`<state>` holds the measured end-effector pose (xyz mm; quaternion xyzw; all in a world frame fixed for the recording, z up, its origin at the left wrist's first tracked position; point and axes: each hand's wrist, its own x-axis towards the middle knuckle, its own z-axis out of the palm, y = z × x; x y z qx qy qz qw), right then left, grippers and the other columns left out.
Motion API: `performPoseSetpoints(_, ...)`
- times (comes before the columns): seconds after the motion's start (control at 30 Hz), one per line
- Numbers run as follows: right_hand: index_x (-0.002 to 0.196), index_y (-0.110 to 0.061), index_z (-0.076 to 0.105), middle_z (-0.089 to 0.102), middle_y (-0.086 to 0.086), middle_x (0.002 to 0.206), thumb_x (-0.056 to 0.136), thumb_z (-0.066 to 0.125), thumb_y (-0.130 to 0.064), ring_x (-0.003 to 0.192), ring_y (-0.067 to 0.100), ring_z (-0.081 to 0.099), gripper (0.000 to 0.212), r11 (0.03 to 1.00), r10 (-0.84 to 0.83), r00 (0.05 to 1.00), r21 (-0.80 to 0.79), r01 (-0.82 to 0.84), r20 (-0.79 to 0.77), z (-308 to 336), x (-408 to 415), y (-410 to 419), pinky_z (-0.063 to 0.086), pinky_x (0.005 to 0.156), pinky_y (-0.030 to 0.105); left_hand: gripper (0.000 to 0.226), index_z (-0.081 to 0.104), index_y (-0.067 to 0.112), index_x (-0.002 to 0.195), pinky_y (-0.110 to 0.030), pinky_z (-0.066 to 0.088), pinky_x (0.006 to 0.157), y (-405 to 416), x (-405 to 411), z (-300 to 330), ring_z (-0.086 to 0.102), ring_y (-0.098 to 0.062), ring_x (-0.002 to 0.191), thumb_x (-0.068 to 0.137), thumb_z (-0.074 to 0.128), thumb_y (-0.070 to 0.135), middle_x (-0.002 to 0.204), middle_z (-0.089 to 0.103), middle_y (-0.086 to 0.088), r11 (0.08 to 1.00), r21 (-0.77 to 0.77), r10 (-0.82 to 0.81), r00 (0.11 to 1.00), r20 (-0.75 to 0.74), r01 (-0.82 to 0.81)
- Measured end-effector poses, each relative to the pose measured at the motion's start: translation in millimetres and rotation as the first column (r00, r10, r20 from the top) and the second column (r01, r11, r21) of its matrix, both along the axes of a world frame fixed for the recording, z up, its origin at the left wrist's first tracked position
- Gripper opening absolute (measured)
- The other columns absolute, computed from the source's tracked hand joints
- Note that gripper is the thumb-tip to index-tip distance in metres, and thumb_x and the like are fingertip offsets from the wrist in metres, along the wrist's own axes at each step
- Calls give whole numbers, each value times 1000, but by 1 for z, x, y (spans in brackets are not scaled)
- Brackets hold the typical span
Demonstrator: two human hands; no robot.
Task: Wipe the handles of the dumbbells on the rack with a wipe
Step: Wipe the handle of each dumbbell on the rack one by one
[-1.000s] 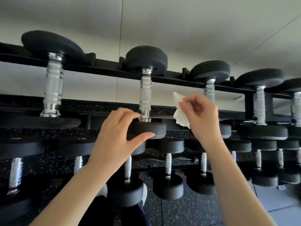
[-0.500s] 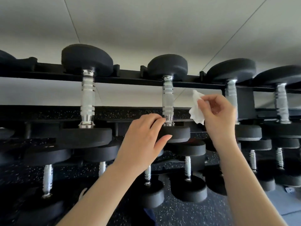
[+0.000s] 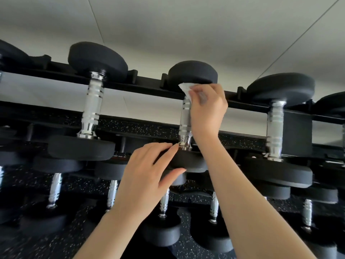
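Note:
A black dumbbell with a chrome handle (image 3: pixel 185 120) lies on the top tier of the black rack (image 3: pixel 149 85), in the middle of the view. My right hand (image 3: pixel 206 111) holds a white wipe (image 3: pixel 185 89) against the upper end of that handle, just under the far head (image 3: pixel 193 71). My left hand (image 3: pixel 147 174) holds the near head (image 3: pixel 188 161) of the same dumbbell, fingers on top and thumb underneath. The wipe is mostly hidden by my right fingers.
Neighbouring dumbbells lie on the top tier to the left (image 3: pixel 92 111) and right (image 3: pixel 275 126). Several smaller dumbbells (image 3: pixel 164 202) fill the lower tiers. A speckled black floor (image 3: pixel 186 249) shows below, and a pale wall behind the rack.
My right hand has moved left and up from beside the handle and brought the wipe onto its upper end. My left hand stays on the near head. The view has shifted left.

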<state>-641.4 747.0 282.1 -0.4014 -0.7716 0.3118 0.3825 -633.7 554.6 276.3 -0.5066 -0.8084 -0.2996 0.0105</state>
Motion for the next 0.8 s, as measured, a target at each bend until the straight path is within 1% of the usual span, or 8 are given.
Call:
performPoseSetpoints(0.1, 82, -7, 71, 62, 6, 92, 80, 69, -3, 70, -10, 49, 5, 1000, -6, 1000, -16, 6, -10, 1, -1, 0, 41, 69, 2, 47, 64, 9, 123, -44, 50, 88, -2, -2, -2, 61, -24, 107, 90, 57, 42, 117, 64, -3, 1000, 20, 13, 999, 46, -14)
performPoseSetpoints(0.17, 82, -6, 71, 62, 4, 91, 79, 70, -4, 70, -11, 49, 3, 997, 37, 999, -69, -35, 16, 8, 2, 3, 38, 68, -1, 47, 65, 9, 122, -43, 50, 86, 0, -3, -1, 60, -23, 105, 89, 57, 43, 115, 64, -2, 999, 35, 19, 996, 83, -22)
performPoseSetpoints(0.37, 81, -12, 72, 62, -5, 86, 78, 73, -12, 75, -6, 52, 3, 950, 267, 938, -224, -218, 219, 18, 32, 1, 36, 69, -3, 48, 67, 10, 118, -41, 50, 86, 1, -2, -1, 59, -20, 102, 85, 60, 44, 111, 64, 1, 995, 82, 36, 980, 197, -53)
performPoseSetpoints(0.5, 74, -17, 72, 60, -14, 76, 74, 77, -16, 70, -11, 52, 5, 906, 384, 876, -299, -299, 291, 16, 55, -13, 37, 66, 1, 48, 66, 10, 114, -29, 44, 92, 1, -2, 1, 56, -15, 102, 83, 61, 47, 111, 62, 3, 994, 73, 55, 967, 248, -75)
performPoseSetpoints(0.57, 72, -18, 73, 61, -13, 74, 71, 79, -16, 69, -13, 51, 7, 881, 439, 843, -331, -337, 310, 16, 63, -18, 35, 65, 1, 47, 66, 10, 111, -23, 41, 92, 1, -2, 2, 54, -13, 101, 82, 62, 47, 110, 61, 5, 994, 74, 63, 961, 271, -86)
performPoseSetpoints(0.63, 71, -19, 73, 64, -9, 76, 70, 80, -16, 71, -7, 53, 8, 860, 475, 822, -363, -358, 315, 16, 68, -21, 35, 66, 2, 46, 67, 10, 110, -21, 41, 91, 1, -2, 2, 54, -13, 100, 82, 62, 47, 109, 61, 5, 993, 70, 69, 957, 281, -93)
performPoseSetpoints(0.73, 71, -22, 73, 66, -9, 79, 71, 80, -18, 76, 1, 56, 8, 829, 509, 804, -426, -362, 308, 17, 71, -17, 37, 68, 5, 45, 67, 12, 110, -26, 42, 92, 1, -2, 2, 54, -13, 102, 81, 64, 47, 110, 61, 7, 995, 54, 69, 952, 299, -89)
performPoseSetpoints(0.8, 72, -23, 73, 67, -10, 78, 72, 79, -18, 75, 4, 59, 7, 807, 527, 794, -472, -355, 304, 17, 75, -12, 41, 68, 7, 44, 66, 13, 110, -27, 42, 93, 1, -3, 2, 54, -12, 104, 81, 64, 47, 110, 61, 7, 995, 49, 66, 948, 310, -86)
